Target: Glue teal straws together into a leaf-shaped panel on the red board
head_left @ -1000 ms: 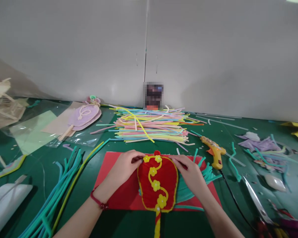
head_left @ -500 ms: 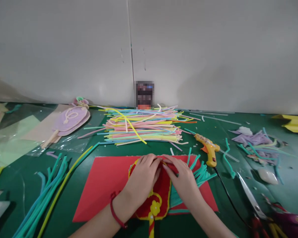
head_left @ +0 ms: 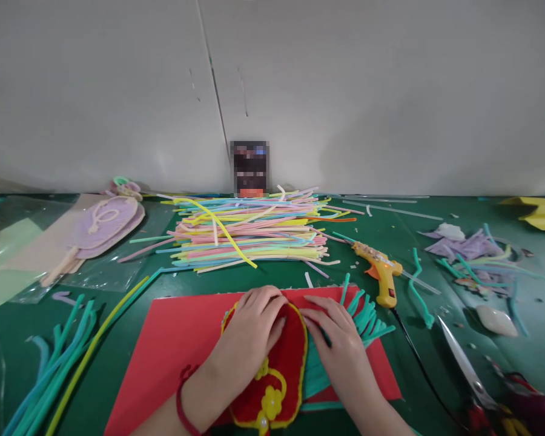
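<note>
A red fan-shaped craft piece [head_left: 281,375] with yellow trim and small yellow flowers lies on a red sheet [head_left: 172,339] on the green table. My left hand [head_left: 249,336] lies flat on the fan's upper part, fingers stretched out. My right hand [head_left: 338,345] rests beside it, fingers extended over the fan's right edge and the teal pipe cleaners [head_left: 367,315] that stick out from under it. Neither hand grips anything that I can see.
A stack of pastel pipe cleaners [head_left: 249,233] lies behind the sheet. A yellow glue gun [head_left: 379,275] with its cord sits to the right, scissors [head_left: 465,363] nearer the right corner. A purple fan [head_left: 104,221] on plastic lies far left, teal pipe cleaners [head_left: 59,351] near left.
My left hand moved from the fan's top left edge onto its face and now lies flat. My right hand slid to the fan's right edge. The view shifted right.
</note>
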The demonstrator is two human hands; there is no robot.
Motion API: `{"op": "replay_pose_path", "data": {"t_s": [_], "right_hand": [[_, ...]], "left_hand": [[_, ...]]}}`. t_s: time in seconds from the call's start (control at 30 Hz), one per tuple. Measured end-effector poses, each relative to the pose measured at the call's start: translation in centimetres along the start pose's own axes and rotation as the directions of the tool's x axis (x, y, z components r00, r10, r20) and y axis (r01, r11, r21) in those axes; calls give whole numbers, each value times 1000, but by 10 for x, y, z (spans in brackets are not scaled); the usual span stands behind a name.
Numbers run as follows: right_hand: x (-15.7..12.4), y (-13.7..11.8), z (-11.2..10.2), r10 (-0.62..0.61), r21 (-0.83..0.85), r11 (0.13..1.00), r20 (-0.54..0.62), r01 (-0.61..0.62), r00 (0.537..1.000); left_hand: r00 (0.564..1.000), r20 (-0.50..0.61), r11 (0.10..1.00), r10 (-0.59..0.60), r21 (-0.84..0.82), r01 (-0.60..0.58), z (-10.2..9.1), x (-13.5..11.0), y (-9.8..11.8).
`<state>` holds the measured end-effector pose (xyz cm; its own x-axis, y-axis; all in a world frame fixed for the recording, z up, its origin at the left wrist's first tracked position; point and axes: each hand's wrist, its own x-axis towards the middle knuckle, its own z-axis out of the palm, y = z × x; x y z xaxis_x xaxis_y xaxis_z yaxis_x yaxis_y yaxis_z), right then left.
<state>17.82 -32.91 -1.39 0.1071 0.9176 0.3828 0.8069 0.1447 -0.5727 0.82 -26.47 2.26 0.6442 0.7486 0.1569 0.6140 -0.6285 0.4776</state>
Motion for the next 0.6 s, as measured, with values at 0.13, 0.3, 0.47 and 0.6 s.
{"op": "replay_pose_path", "data": {"t_s": [0.13,0.3,0.47,0.6], "right_hand": [[1,-1,-2,-7,-19,1000,8,7,1000],[3,-6,-5,-102,-52,994,-12,101,995],[2,-14,-6,-207,-39,977,35,208,978],[1,-13,-6,-194,-58,979,54,197,980]], "left_hand": [[999,-48,999,21,26,-20,1,0,0],[998,-58,999,10,49,-8,5,-2,-2],[988,-157,995,7,96,8,9,-5,-6],[973,-215,982,84,183,-44,6,-8,-5]]}}
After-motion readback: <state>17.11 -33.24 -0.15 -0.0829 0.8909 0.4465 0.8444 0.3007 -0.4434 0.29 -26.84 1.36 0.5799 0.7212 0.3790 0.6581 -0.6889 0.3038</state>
